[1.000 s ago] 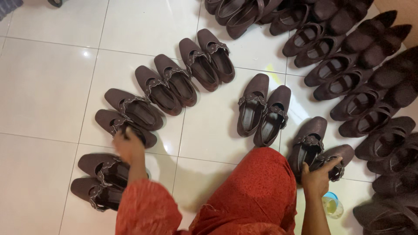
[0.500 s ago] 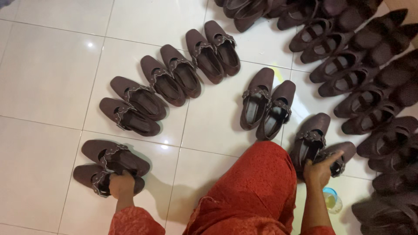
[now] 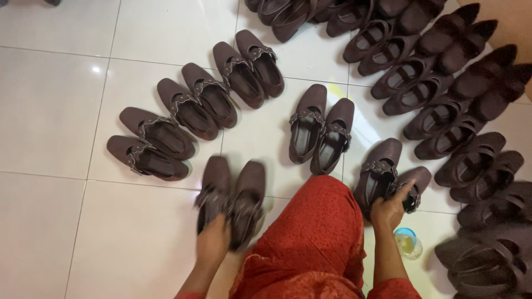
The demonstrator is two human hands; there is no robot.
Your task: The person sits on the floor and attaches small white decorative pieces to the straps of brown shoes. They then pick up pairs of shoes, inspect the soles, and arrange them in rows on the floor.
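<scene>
A pair of dark brown shoes (image 3: 231, 199) was held at the heel ends by the left hand (image 3: 213, 243), just above the white tiled floor (image 3: 50, 111). The pair appeared blurred, so the exact grip could not be made out; the fingers seemed closed over the backs of both shoes together. The long axes of the two shoes ran away from the hand, toes pointing toward the top of the view, with the shoes side by side and touching.

Another pair of brown shoes (image 3: 388, 177) was gripped by the right hand (image 3: 390, 207), the fingers curled into the openings near the straps, one finger stretched out over the outer shoe. Its toes pointed up and slightly right.

The left-hand pair lay just right of and below an arc of three more brown pairs (image 3: 194, 111) set on the floor, and left of a single pair (image 3: 320, 133) standing ahead of the red-clad knee (image 3: 316, 232). Of the two hands, the left was nearer to the arc. A small blue-rimmed cup (image 3: 408, 242) stood by the right wrist, and many darker shoes (image 3: 454, 99) were massed at the right.
</scene>
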